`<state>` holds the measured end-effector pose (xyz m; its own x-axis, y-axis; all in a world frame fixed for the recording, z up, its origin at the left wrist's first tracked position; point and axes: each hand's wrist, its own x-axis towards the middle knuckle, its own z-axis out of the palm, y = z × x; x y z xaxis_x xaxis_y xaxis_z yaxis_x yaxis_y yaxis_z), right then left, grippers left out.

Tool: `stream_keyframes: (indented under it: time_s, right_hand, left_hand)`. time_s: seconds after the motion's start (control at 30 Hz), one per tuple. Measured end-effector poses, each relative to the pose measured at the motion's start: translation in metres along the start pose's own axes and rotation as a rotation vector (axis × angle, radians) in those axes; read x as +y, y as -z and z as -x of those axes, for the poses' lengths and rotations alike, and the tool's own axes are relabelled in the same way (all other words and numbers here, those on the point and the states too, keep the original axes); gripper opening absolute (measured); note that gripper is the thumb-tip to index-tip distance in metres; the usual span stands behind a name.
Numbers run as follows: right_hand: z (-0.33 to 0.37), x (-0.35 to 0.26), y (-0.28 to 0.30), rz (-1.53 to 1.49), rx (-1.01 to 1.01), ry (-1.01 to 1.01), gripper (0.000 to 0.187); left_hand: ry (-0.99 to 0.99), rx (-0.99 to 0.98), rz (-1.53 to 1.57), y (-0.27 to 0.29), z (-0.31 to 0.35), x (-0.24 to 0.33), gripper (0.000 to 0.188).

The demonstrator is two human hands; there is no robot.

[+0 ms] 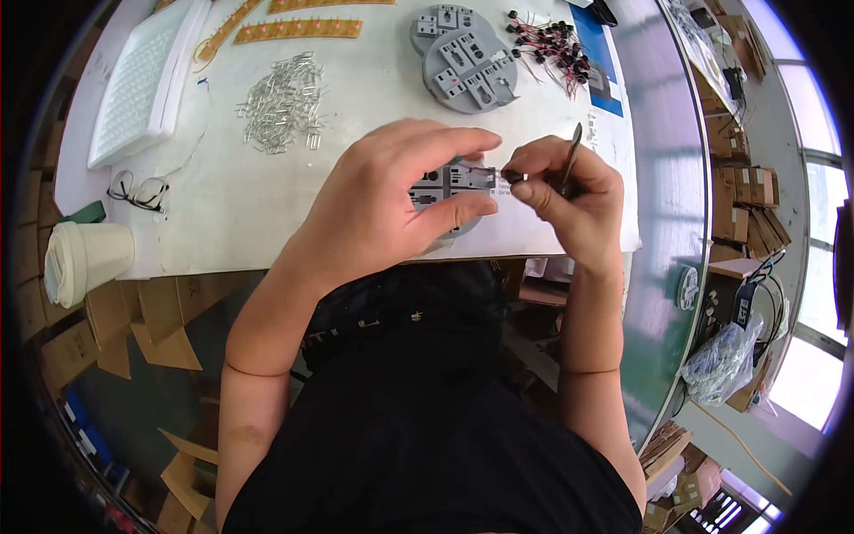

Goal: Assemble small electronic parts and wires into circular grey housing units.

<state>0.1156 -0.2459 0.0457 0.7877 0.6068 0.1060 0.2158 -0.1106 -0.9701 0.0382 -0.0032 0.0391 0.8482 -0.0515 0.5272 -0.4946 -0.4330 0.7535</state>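
Observation:
My left hand (369, 196) wraps round a grey round plastic base (431, 194) at the table's near edge, thumb and fingers on either side of it. Moulded compartments show on the base's upper face; the palm hides part of it. Just right of the base, my right hand (583, 200) pinches a small black part (512, 176) between thumb and forefinger. A thin metal tool (575, 147), perhaps tweezers, sticks up from the same hand's fingers. The black part is close to the base's right edge; whether they touch I cannot tell.
Beyond my hands lie stacked grey round bases (471, 76) and a heap of black parts with red and black wires (556, 52). Loose metal clips (283, 105), orange strips (298, 31), a white tray (147, 84), glasses (140, 190) and a lidded white cup (89, 254) are leftward.

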Motion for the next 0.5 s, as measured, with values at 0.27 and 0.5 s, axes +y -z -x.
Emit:
stream_keyframes:
  time_s: [0.27, 0.5]
  right_hand:
    - [0.008, -0.003, -0.037, -0.003, 0.060, -0.003, 0.027]
    - [0.009, 0.003, -0.029, 0.407, 0.069, 0.126, 0.025]
  left_hand:
    - [0.140, 0.010, 0.114, -0.003, 0.018, 0.000, 0.017]
    - [0.389, -0.097, 0.226, -0.003, 0.027, -0.008, 0.004]
